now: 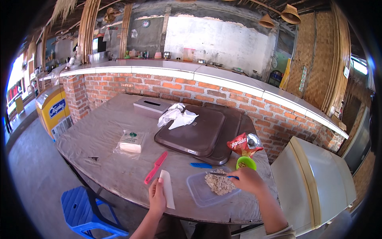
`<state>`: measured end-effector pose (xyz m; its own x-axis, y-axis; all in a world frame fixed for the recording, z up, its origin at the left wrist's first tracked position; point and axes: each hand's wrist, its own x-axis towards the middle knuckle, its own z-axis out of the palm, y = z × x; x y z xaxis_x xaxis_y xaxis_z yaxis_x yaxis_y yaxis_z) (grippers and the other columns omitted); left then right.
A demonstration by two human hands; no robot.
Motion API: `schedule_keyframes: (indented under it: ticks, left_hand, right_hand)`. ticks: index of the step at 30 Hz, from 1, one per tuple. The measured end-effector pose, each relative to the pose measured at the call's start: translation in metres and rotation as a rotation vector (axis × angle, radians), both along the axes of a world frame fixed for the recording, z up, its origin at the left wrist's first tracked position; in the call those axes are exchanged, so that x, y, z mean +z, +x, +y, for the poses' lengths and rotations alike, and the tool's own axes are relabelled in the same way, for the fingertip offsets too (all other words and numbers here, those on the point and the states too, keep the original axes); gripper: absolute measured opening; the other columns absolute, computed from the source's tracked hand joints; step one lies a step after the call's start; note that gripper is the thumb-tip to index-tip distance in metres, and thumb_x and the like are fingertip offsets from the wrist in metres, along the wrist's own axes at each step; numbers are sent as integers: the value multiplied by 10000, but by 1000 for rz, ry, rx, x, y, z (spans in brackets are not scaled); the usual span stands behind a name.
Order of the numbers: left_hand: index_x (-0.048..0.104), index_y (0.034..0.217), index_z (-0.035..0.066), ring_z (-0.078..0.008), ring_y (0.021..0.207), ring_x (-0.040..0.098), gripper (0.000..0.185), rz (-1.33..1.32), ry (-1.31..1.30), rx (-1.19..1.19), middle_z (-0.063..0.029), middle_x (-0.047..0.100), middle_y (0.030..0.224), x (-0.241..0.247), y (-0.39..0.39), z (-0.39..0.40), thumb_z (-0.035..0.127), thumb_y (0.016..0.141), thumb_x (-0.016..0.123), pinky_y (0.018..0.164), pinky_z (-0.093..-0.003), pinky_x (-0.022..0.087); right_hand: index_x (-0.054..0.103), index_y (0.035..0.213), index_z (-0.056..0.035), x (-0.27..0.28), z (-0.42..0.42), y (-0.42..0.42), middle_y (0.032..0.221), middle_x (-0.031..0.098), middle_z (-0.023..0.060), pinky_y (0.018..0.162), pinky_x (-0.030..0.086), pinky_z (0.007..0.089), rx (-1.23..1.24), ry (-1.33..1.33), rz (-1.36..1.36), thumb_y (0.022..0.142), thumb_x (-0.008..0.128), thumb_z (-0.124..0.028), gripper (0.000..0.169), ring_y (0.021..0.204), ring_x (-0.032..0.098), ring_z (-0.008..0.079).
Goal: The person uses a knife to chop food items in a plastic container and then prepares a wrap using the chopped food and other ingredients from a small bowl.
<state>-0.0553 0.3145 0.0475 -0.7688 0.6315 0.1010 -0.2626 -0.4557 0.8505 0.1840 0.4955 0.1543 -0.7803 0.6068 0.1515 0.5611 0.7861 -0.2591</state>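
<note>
My left hand (157, 193) grips a folded white sheet (167, 189) near the table's front edge. In my right hand (249, 180) is a blue-handled knife (222, 174), its blade over pale chopped pieces (220, 183) inside a clear plastic container (197, 194). Just beyond that hand sits a green cup (251, 161) with small light-brown bits in it. A pink knife or its sheath (156, 167) lies left of the white sheet, and a blue blade cover (200, 165) lies behind the container.
Stacked brown trays (191, 134) carry crumpled white tissue (179, 116). Around them are a tissue box (151, 106), a wrapped white pack (131, 142) and a red Garuda snack packet (243, 144). A blue plastic stool (83, 209) stands at left; a brick counter (185, 89) borders the table's far side.
</note>
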Motion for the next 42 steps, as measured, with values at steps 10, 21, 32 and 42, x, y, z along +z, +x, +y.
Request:
schedule_keyframes:
  ticks: [10,21,32,42]
  left_hand:
    - [483,762,98,-10,656,367,381,200,-42,-36,85,441,698,3,2,-4,342,1053,508,577,-222,295]
    - [464,760,82,-16,673,360,378,229,-5,-65,74,422,706,3,2,-4,311,1059,498,590,-224,296]
    - [456,760,85,-15,677,359,378,247,-8,-75,77,420,714,6,3,-6,313,1059,501,594,-224,300]
    - [464,771,83,-16,681,361,364,256,-3,-77,77,423,718,7,2,-7,301,1060,497,602,-223,301]
  right_hand:
    - [758,1092,-156,11,2,-14,860,708,153,763,525,405,9,23,-102,878,666,-212,240,827,680,318]
    - [783,1038,-217,24,-7,-8,813,695,143,735,530,423,-95,70,-131,843,667,-215,226,794,680,321]
    - [781,995,-181,23,0,3,911,728,109,801,546,414,-149,128,-148,826,669,-227,208,869,695,305]
    - [777,972,-175,17,0,11,900,727,117,792,555,446,-287,146,-208,831,657,-249,199,861,698,323]
